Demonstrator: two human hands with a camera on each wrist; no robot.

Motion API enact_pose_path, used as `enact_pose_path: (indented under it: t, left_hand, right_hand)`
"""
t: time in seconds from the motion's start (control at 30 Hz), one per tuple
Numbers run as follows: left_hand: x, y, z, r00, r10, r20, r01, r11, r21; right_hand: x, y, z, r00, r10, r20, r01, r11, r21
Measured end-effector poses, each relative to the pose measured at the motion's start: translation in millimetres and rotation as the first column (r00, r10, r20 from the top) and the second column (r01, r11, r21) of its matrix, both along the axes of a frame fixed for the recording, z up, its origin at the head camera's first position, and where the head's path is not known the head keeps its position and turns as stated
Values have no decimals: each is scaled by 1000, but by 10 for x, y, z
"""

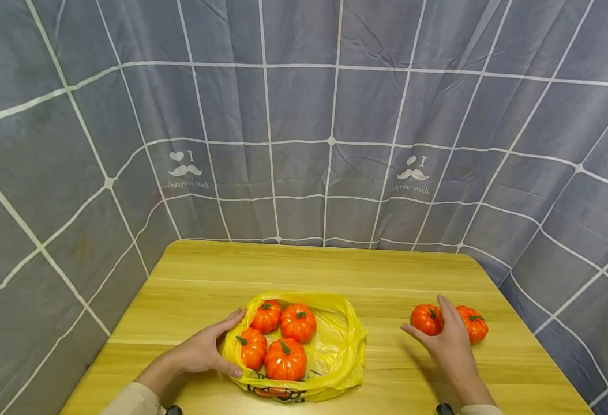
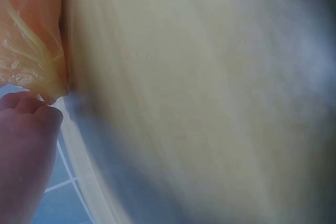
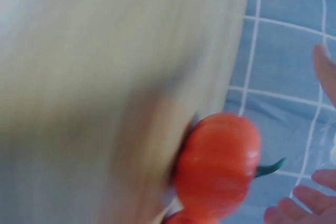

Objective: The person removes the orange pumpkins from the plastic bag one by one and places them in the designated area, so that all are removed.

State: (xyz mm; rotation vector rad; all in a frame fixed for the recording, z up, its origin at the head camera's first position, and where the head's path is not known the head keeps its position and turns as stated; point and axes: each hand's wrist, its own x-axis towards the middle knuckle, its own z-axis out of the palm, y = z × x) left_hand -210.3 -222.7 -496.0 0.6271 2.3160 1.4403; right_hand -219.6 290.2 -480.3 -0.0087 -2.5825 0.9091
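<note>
My left hand (image 1: 202, 349) holds the left side of a yellow plastic bag (image 1: 335, 346), thumb at its front and fingers toward the back. Several small shiny orange pumpkins (image 1: 285, 360) with green stems sit inside the open bag. In the left wrist view, curled fingers (image 2: 31, 106) meet the bag's edge (image 2: 31, 66). Over on the right, my right hand (image 1: 449, 346) is spread above two more pumpkins, one on its left (image 1: 426, 319) and one on its right (image 1: 472, 324). Its fingers stand apart from the nearer pumpkin (image 3: 218, 163) in the right wrist view.
Everything stands on a yellow wood-grain table (image 1: 304, 268) with rounded back corners. A grey curtain (image 1: 304, 173) with white grid lines hangs behind the table and along both sides.
</note>
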Motion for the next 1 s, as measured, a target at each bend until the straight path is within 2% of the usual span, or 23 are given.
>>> enact_pose_path:
  t: [0.13,0.3,0.5,0.63,0.8,0.9,1.0]
  left_hand:
    - [-3,-3,1,1000,3,12,-3,1000,4]
    - [-4,-2,9,1000,1,8,-1,1000,-4]
    - [-10,5,10,1000,-3,-1,3,1000,-7]
    - [-6,2,4,1000,2,-4,-2,1000,-16]
    - [-16,7,-4,1000,1,-1,-1,1000,-12]
    - [-21,5,-9,1000,-3,3,3,1000,-6]
    - [-21,-6,-9,1000,-4,10,4,1000,-1]
  right_hand:
    - [6,-177,65,998,47,-34,-48,999,-14]
    - [18,-490,43,987,141,-84,-143,989,-25]
    - [72,-926,41,957,289,-21,-290,952,-102]
    - [130,-1232,45,910,412,41,-400,901,-169]
    - [175,-1513,8,814,574,90,-531,797,-286]
    - [204,-1616,-16,764,637,100,-572,741,-353]
    - [237,-1701,-36,733,670,112,-586,707,-396]
